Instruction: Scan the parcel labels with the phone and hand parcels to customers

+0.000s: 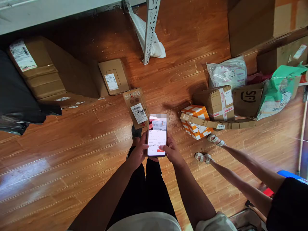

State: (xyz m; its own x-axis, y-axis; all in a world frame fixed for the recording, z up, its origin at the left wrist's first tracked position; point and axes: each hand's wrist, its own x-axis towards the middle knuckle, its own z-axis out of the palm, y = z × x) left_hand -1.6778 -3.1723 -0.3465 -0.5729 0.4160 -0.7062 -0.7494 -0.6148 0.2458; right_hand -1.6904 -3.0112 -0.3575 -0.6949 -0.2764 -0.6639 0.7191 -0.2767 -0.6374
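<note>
A smartphone (157, 138) with a lit screen is held upright between both my hands, in the middle of the head view. My left hand (139, 149) is closed around its left edge, the thumb over the glass. Around the right edge my right hand (172, 150) is closed too, its thumb at a red button low on the screen. The upper part of the screen shows a parcel label with a barcode. Just beyond the phone, a flat cardboard box (133, 98) with a white label lies on the floor near my foot.
Left stand a large carton (62, 70), a smaller box (114, 69) and a black bag (16, 93). A metal shelf post (150, 35) comes down ahead. To the right lie an orange-and-white box (192, 125), several cartons and a green bag (274, 96). Another person's legs (240, 173) are close by.
</note>
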